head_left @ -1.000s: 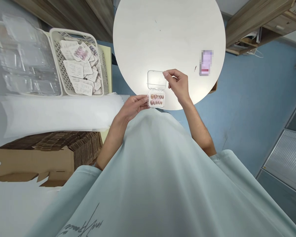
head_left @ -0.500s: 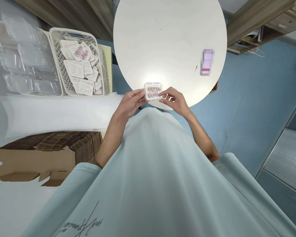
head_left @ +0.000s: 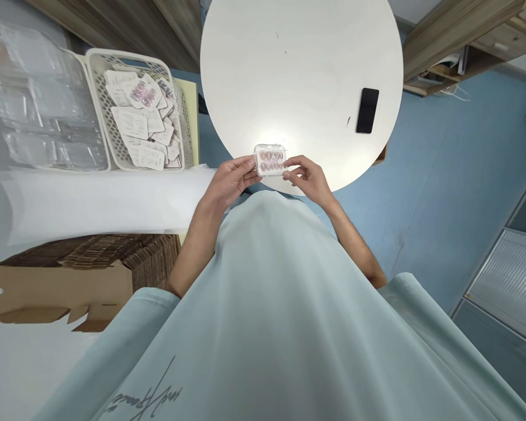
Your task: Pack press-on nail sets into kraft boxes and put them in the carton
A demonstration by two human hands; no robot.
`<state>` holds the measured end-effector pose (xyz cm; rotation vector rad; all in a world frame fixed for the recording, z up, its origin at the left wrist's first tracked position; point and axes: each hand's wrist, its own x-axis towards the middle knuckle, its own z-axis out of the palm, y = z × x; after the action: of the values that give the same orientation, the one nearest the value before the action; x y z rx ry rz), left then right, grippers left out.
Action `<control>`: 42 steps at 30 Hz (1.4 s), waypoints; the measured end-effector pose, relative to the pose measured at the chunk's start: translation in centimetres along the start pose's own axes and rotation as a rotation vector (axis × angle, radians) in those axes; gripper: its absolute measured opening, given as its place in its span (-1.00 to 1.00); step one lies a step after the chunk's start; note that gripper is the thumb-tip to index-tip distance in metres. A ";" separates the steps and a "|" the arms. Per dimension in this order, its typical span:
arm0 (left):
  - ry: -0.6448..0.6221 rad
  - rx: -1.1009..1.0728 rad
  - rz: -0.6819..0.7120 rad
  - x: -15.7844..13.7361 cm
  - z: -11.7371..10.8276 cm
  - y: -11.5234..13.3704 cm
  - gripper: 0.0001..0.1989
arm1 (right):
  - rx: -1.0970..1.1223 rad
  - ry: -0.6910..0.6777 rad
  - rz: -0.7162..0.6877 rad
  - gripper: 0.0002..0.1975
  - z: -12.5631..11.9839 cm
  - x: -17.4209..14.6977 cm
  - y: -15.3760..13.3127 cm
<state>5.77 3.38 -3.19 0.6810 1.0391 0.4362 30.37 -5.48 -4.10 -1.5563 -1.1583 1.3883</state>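
The lid of a clear case of pinkish pieces, open a second earlier, is now folded down above the near edge of the desk; closing appears nearly done. The case is pinched in the left hand and met by the right hand, half-curled, its grip unclear.

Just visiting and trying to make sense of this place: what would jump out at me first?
Probably the small clear case with two rows of pinkish pieces, held by the left hand at the round white table's near edge, the right hand at its right side. After that come the black phone on the table's right side and the white basket of cards at the left.
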 end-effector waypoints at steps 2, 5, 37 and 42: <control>0.000 0.002 0.019 0.1 0.0 -0.1 -0.49 | 0.023 0.003 -0.005 -0.43 0.2 0.2 0.6; -0.037 0.056 0.068 0.2 -0.1 -0.5 -0.42 | 0.055 0.008 -0.004 -0.47 0.6 0.6 1.5; 0.305 0.372 0.009 11.6 -10.2 -9.6 -0.49 | 0.007 0.053 0.306 -0.79 9.2 11.3 10.4; 0.325 0.506 -0.050 13.2 -10.5 -9.9 -0.48 | -0.101 0.080 0.387 -0.83 10.0 12.3 11.5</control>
<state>2.53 7.76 -21.98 1.0528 1.4949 0.2415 22.27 2.09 -20.24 -1.9672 -0.9224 1.5113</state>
